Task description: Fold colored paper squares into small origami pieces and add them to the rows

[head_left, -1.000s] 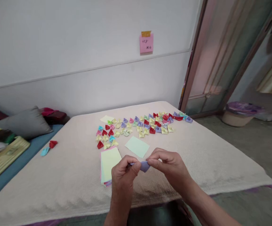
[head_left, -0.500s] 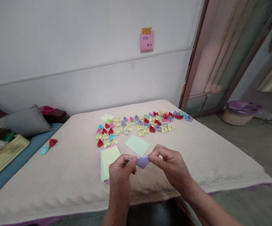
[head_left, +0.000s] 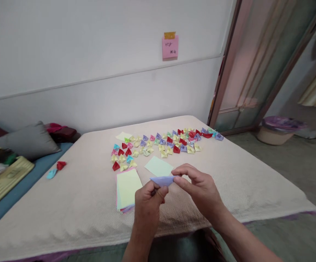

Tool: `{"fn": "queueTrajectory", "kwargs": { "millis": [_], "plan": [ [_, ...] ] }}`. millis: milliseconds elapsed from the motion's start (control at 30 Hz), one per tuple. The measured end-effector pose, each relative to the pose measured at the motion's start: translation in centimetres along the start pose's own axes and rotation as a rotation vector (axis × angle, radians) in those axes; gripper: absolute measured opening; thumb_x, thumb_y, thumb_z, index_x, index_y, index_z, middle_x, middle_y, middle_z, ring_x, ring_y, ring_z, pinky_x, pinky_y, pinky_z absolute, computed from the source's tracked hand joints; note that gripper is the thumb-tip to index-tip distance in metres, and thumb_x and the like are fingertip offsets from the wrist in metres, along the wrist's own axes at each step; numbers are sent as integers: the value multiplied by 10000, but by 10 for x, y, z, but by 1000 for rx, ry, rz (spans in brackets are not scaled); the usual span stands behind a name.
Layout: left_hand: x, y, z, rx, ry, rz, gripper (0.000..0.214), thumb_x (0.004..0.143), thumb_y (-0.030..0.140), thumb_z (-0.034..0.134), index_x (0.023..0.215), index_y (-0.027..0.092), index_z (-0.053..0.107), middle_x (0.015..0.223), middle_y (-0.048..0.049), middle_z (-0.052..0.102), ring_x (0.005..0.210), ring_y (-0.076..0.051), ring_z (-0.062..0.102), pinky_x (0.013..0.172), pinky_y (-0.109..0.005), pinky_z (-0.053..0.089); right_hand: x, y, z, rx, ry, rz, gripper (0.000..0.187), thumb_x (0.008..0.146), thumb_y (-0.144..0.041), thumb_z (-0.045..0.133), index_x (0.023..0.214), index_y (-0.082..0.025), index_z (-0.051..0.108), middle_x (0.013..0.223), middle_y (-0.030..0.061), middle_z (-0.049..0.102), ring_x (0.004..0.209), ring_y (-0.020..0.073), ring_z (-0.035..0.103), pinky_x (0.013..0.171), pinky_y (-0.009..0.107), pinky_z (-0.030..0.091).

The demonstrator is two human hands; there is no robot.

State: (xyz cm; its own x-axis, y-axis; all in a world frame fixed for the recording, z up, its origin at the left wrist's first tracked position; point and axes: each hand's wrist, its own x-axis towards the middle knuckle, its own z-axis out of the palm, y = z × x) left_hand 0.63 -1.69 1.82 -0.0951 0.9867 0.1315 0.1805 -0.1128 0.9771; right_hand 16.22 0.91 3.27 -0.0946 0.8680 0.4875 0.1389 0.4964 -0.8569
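Note:
A folded piece of purple paper (head_left: 162, 180) is held up above the near part of the cloth-covered table (head_left: 92, 203), its long straight edge on top. My left hand (head_left: 149, 200) pinches its lower part between thumb and fingers. At the right end, the thumb and forefinger of my right hand (head_left: 198, 187) close on the paper's corner. Just behind lies a flat pale green sheet (head_left: 158, 166), its near corner partly hidden by my right hand. Left of my hands is a stack of coloured paper sheets (head_left: 129, 189), a pale yellow one on top.
Many small folded paper pieces (head_left: 176, 149) in several colours stand in rows across the back. A loose pale yellow sheet (head_left: 123, 136) lies behind them. Red (head_left: 61, 165) and light blue (head_left: 51, 173) pieces sit at the left edge. A pink note (head_left: 170, 47) is taped to the wall.
My left hand has shifted right, from the paper's left corner to its lower part. The purple paper has risen slightly, and its left end now shows. My right hand stays at the right corner.

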Motion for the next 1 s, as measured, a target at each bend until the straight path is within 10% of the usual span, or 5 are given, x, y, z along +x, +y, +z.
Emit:
{"fn": "queueTrajectory", "kwargs": {
  "millis": [333,633,1000],
  "plan": [
    [-4,-1,1,254,-14,171,249,833,304,557,625,174,513,546,40,468,524,-107,405,505,-230,302,-4,-7,2,-296,-47,-310,112,782,-89,598,773,-201,590,939,78,606,948,231,547,807,379,416],
    [1,8,-10,248,-197,173,211,801,245,596,618,171,523,573,41,443,551,-102,387,524,-231,271,5,1,-6,108,-252,151,74,775,-193,635,701,-197,629,1062,62,591,1034,219,535,913,346,358],
    [5,3,-3,-622,-223,-163,127,790,261,635,811,136,651,697,-17,594,654,-122,512,645,-248,393,-2,8,14,791,-270,573,147,691,-193,693,566,-143,632,1023,60,620,909,202,539,790,304,370]
  ]
}}
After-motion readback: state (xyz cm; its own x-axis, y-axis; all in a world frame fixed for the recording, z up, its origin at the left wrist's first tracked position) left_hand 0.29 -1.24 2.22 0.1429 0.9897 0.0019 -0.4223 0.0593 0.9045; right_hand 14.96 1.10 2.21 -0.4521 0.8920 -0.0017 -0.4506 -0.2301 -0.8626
